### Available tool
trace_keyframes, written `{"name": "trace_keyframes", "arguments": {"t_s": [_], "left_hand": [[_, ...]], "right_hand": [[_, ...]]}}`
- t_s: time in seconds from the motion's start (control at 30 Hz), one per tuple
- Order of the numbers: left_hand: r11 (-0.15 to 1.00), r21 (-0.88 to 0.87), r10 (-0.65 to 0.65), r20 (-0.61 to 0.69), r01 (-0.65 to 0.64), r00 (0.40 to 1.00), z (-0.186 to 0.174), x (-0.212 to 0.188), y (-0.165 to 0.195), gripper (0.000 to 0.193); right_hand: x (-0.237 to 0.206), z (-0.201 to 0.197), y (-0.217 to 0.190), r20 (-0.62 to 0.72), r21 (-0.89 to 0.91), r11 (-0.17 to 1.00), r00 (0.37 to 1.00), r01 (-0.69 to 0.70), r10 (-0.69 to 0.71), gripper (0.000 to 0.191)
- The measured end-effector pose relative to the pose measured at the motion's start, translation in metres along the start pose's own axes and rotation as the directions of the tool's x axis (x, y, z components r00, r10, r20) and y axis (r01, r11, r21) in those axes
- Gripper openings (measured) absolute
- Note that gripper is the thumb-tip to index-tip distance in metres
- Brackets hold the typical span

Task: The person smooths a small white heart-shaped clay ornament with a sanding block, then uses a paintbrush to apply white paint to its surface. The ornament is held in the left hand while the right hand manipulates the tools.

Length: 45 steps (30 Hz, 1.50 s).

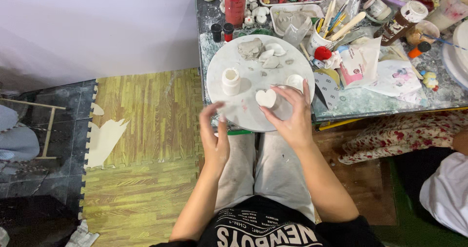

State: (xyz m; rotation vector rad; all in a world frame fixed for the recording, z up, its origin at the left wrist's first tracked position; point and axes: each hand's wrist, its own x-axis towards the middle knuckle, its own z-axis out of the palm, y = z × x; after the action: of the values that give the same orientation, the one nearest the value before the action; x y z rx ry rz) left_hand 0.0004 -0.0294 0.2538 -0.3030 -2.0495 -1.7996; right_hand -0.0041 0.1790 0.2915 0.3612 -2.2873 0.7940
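Observation:
A round white work board (253,76) lies at the near edge of a cluttered table. On it sit a white heart-shaped clay piece (265,98), a small white jar (231,80), a grey clay lump (250,48), several pale clay bits (271,57) and a small white dish (294,80). My right hand (290,115) rests on the board's near rim, its fingers spread just right of the heart, thumb tip touching it. My left hand (214,135) hovers off the board's lower left edge, blurred, fingers apart and holding nothing.
Behind the board stand a red cup of tools (235,3), a white cup of brushes (321,35), a brown bottle (402,19), trays, and paper sheets (390,79). Yellow-green foam floor mats (141,144) lie left. Another person's white sleeve (446,193) shows at the right.

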Motion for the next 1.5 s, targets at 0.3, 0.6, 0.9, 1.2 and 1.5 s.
{"name": "trace_keyframes", "arguments": {"t_s": [0.3,0.6,0.9,1.2,1.5], "left_hand": [[0.670,-0.465,-0.240,0.602,0.579,0.761,0.033,0.002,0.005,0.061],[0.362,-0.548,-0.252,0.721,0.754,0.645,0.058,0.024,0.009,0.064],[0.415,-0.550,-0.262,0.691,0.725,0.674,0.065,0.039,0.024,0.051],[0.364,-0.603,-0.169,0.706,0.710,0.687,0.079,0.055,0.009,0.053],[0.277,-0.562,-0.259,0.737,0.779,0.624,0.085,0.062,0.007,0.053]], "right_hand": [[-0.012,-0.020,-0.017,-0.167,0.105,0.990,0.983,0.097,-0.078,0.078],[-0.017,-0.028,-0.018,-0.063,0.207,0.976,0.995,-0.064,0.078,0.052],[-0.029,-0.005,0.009,-0.210,0.083,0.975,0.960,0.205,-0.184,0.081],[-0.041,-0.010,0.007,-0.112,0.139,0.989,0.993,0.047,-0.032,0.073],[-0.037,-0.044,0.077,-0.461,0.229,0.973,0.879,-0.019,0.125,0.038]]}}
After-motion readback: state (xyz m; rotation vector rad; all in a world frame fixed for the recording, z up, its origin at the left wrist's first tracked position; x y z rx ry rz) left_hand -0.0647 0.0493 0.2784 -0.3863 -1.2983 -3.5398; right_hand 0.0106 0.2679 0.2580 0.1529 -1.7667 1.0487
